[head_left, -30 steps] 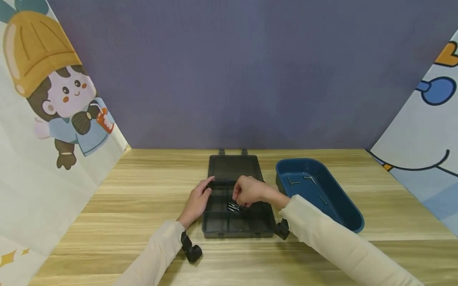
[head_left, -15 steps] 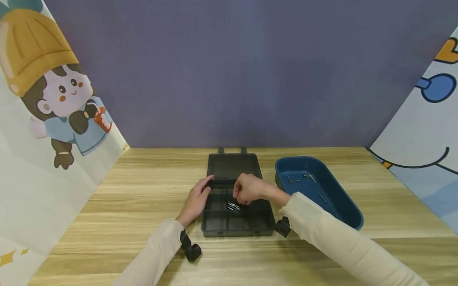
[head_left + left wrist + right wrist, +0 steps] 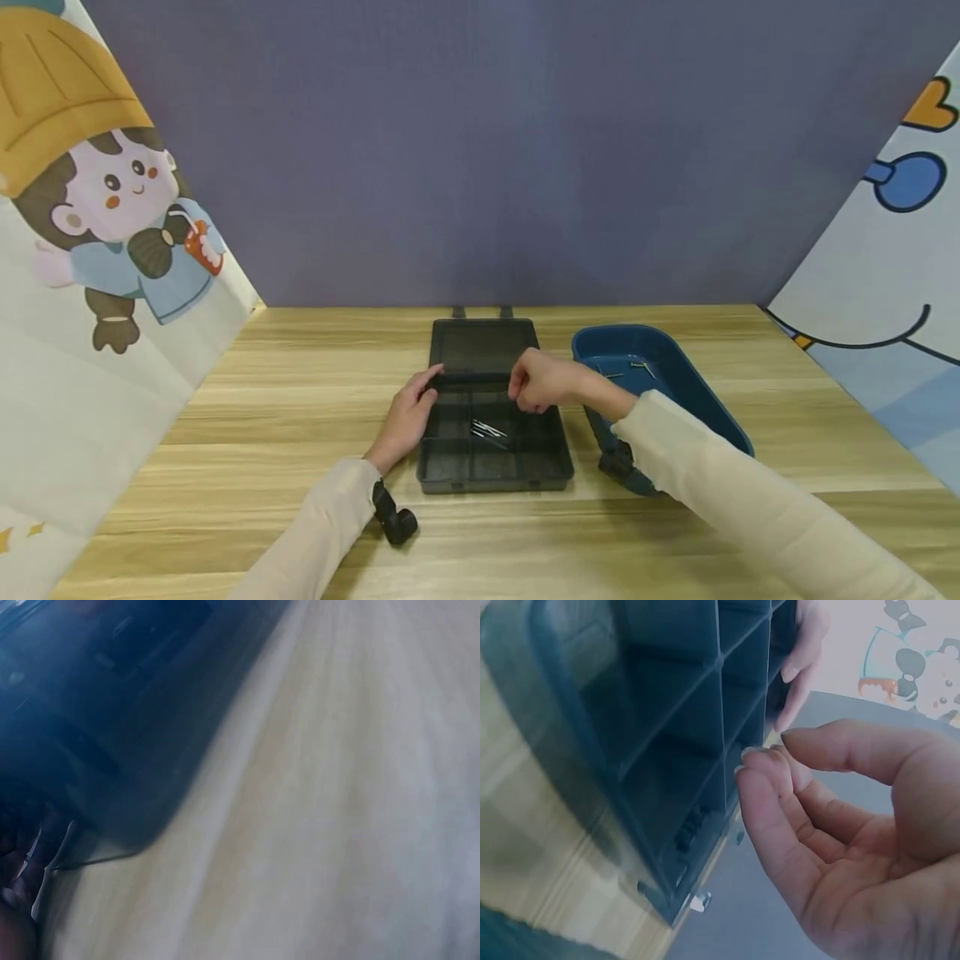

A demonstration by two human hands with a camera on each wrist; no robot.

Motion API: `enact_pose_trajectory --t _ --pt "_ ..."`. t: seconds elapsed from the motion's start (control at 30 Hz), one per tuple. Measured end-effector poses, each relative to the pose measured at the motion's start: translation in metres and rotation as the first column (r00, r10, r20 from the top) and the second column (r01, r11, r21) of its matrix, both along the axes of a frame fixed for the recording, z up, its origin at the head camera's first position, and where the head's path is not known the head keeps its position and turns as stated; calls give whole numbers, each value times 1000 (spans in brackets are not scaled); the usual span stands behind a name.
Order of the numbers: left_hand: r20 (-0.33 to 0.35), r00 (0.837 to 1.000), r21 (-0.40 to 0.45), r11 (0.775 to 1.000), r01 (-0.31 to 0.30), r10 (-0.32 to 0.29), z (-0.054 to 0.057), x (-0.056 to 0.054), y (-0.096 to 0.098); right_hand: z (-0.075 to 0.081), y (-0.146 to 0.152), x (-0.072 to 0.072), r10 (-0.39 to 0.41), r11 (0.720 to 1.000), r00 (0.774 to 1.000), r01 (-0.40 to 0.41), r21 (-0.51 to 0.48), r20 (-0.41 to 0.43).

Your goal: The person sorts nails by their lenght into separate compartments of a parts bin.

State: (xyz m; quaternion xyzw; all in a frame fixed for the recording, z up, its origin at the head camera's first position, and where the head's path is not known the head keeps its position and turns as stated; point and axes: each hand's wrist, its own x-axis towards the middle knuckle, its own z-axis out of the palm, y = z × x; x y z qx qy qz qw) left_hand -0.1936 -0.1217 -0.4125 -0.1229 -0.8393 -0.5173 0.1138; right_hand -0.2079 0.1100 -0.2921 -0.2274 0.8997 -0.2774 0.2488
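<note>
A dark translucent compartment box (image 3: 495, 481) lies on the table with its lid (image 3: 483, 343) folded back. My left hand (image 3: 405, 421) rests along its left edge, fingers straight and the thumb at the rim. Several silvery nails or screws (image 3: 489, 431) lie together in a middle compartment. Above the box's right side hovers my right hand (image 3: 546, 383). In the right wrist view its fingers (image 3: 761, 814) are loosely curled, with a gap to the thumb and nothing visible between them. The left wrist view is blurred, showing the box corner (image 3: 112, 787) and part of the left hand.
A deep blue tray (image 3: 697, 379) stands to the right, with several brassy nails or screws (image 3: 643, 367) in it; the right forearm covers part of it. A grey-purple panel (image 3: 480, 167) rises behind the table. Black wrist cameras (image 3: 397, 525) sit on both wrists.
My right hand has lifted from the compartment and moved right and up, uncovering the metal pieces there. The left hand keeps its place on the box edge. The head view has shifted slightly.
</note>
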Motion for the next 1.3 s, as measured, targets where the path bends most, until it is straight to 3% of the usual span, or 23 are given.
enact_pose_trajectory --t 0.83,1.3 --pt "36 999 -5 1000 15 -15 0 -4 -1 14 83 -7 -86 992 994 91 84 -62" --pt "39 999 0 1000 10 -10 1 -2 -1 -7 132 -13 -109 971 985 134 197 -133"
